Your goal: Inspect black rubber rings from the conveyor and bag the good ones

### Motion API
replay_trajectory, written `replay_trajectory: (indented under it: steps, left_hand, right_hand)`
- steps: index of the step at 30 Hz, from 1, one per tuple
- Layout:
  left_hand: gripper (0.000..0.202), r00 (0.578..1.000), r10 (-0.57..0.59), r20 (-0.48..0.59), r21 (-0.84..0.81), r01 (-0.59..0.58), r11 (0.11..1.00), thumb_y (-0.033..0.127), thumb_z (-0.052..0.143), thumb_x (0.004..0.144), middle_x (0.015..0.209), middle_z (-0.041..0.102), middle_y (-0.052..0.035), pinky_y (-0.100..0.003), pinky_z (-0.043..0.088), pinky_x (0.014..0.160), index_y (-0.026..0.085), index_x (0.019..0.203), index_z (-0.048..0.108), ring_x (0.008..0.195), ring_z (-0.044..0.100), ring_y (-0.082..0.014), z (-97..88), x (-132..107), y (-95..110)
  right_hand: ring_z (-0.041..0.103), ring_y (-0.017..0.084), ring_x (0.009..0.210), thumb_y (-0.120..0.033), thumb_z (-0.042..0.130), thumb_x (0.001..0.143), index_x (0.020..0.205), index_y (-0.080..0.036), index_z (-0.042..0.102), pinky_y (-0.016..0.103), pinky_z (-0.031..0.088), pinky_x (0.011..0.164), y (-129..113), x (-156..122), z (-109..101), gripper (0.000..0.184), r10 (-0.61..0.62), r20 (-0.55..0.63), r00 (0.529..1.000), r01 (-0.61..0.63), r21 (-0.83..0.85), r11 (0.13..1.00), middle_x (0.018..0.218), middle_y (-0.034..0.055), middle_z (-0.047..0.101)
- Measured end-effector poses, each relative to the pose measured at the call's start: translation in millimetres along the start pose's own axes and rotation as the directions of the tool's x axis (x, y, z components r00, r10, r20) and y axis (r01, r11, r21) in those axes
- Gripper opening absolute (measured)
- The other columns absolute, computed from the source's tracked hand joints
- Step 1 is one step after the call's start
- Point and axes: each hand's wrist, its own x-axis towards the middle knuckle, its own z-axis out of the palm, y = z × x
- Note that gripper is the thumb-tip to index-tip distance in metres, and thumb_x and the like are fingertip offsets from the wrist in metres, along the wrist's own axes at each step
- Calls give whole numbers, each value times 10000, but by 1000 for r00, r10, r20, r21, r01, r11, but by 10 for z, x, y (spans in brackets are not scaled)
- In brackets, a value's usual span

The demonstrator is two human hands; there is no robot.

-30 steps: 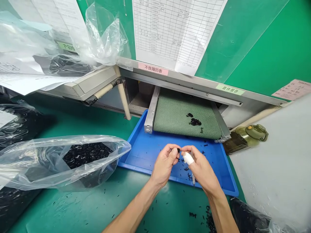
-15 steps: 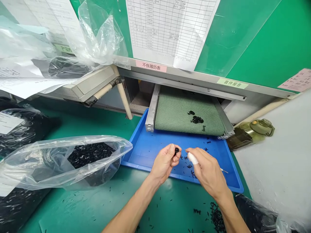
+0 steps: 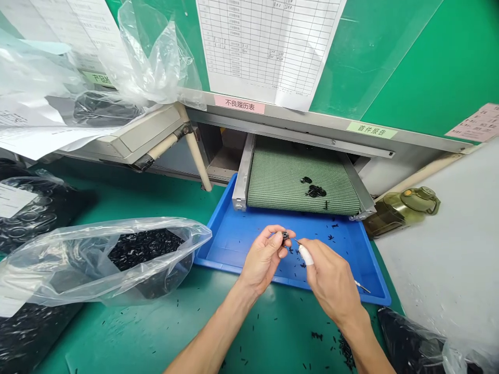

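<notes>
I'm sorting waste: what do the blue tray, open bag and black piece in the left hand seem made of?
Blue tray: likely moulded plastic, smooth and evenly coloured. Open bag: probably plastic film, see-through, glossy and creased. Black piece: perhaps plastic or rubber, with glints; too small to tell.

We see a bright green panel (image 3: pixel 421 72) with a gridded sheet (image 3: pixel 268 47) above a metal rail (image 3: pixel 312 117), a grey shelf (image 3: pixel 150 130) at left, a pale surface (image 3: pixel 448 254) at right, and a glossy green desk (image 3: pixel 163 324) catching the light.
</notes>
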Motion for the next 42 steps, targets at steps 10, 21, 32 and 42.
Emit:
replay_trajectory:
  steps: [10, 21, 32, 42]
  left_hand:
    - [171, 994, -38, -107, -85, 29, 996, 161, 703, 740, 919, 662, -89, -167, 399, 562, 126, 881, 612, 718, 560, -87, 71, -23, -99]
    - [188, 987, 28, -159, -24, -32, 999, 197, 723, 726, 903, 683, -73, -170, 404, 570, 131, 854, 602, 639, 523, -60, 107, -24, -142]
    - [270, 959, 49, -278, -6, -52, 999, 227, 764, 666, 819, 688, -45, -194, 409, 579, 122, 856, 603, 540, 488, -50, -99, 147, -407]
    - [176, 919, 299, -258, 592, -94, 801, 287, 674, 756, 974, 667, -65, -215, 417, 673, 175, 888, 645, 783, 557, -119, -428, 205, -327]
  right_hand:
    - [509, 193, 741, -130, 323, 916, 982, -155, 595, 295, 380, 641, -74, 51, 69, 280, -49, -47, 998, 39, -191, 981, 773, 61, 578]
    - [511, 198, 778, -66, 374, 872, 1084, -142, 586, 298, 407, 672, -137, 19, 205, 310, 35, -79, 996, -52, -224, 973, 811, 75, 570]
    - [555, 140, 575, -136, 342, 859, 870, -171, 643, 224, 360, 534, -105, 110, 531, 303, 413, 0, 911, -400, 246, 883, 681, 31, 645]
    - [577, 186, 784, -121, 437, 811, 992, -173, 653, 280, 403, 707, 776, 473, 119, 287, 346, -36, 938, -348, -83, 934, 896, 67, 626]
